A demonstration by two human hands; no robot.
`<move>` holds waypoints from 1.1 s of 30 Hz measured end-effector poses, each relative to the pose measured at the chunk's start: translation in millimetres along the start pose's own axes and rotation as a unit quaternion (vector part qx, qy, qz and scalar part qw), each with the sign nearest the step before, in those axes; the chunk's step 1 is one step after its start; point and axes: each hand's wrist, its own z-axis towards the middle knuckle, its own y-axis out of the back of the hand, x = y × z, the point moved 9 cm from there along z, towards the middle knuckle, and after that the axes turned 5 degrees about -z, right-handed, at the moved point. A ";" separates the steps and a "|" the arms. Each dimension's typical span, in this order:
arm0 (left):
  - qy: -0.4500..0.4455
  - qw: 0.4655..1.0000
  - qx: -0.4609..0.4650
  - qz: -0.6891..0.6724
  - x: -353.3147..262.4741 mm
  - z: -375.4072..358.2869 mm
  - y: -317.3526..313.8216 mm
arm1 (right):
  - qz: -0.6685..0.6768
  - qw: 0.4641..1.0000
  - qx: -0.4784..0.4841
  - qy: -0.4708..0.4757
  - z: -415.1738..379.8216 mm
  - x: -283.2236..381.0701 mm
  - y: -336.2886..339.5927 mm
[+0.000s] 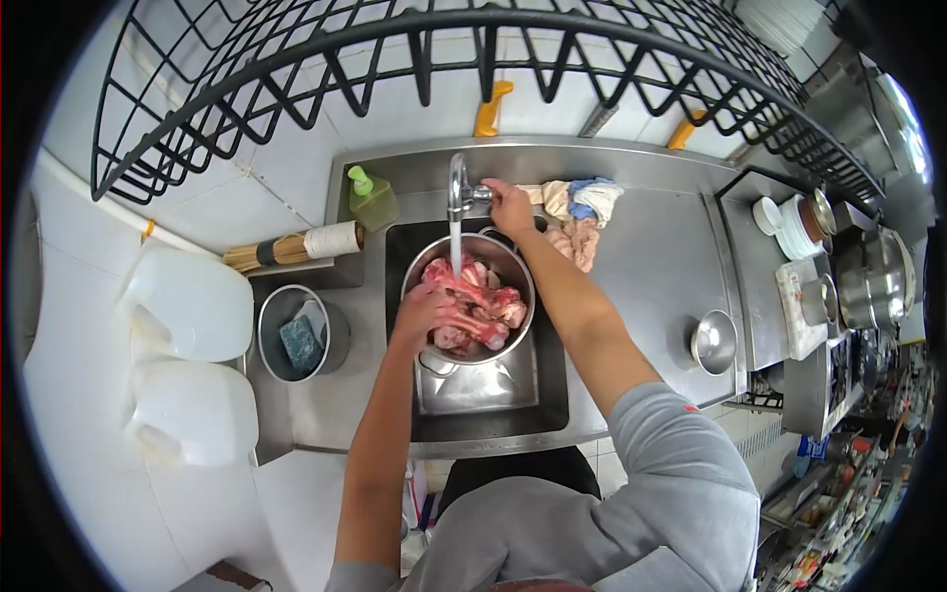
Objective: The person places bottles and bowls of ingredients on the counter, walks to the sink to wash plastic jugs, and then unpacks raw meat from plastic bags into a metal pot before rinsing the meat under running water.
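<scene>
A metal pot (527,314) stands in the sink (483,426), holding several raw, meaty bones (481,314). Water runs from the tap (457,183) onto the meat. My left hand (422,310) reaches into the pot from its left side, its fingers closed around part of a meaty bone; some fingertips are hidden. At the back of the sink, my right hand (510,209) grips the tap handle (480,193), the fingers curled over its end. Crumpled cloths (584,202) lie on the steel counter just right of that hand.
A wire rack (483,30) overhangs the sink. On the left are a metal bucket (335,340) with a scouring pad (301,342), a soap bottle (373,202), a bamboo brush (286,249) and white jugs (192,306). A steel bowl (712,342) sits on the right counter.
</scene>
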 end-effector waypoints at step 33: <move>0.191 0.936 0.213 -0.205 107.6 -100.0 -312.5 | -0.148 0.974 -0.172 -0.011 -304.2 94.9 272.8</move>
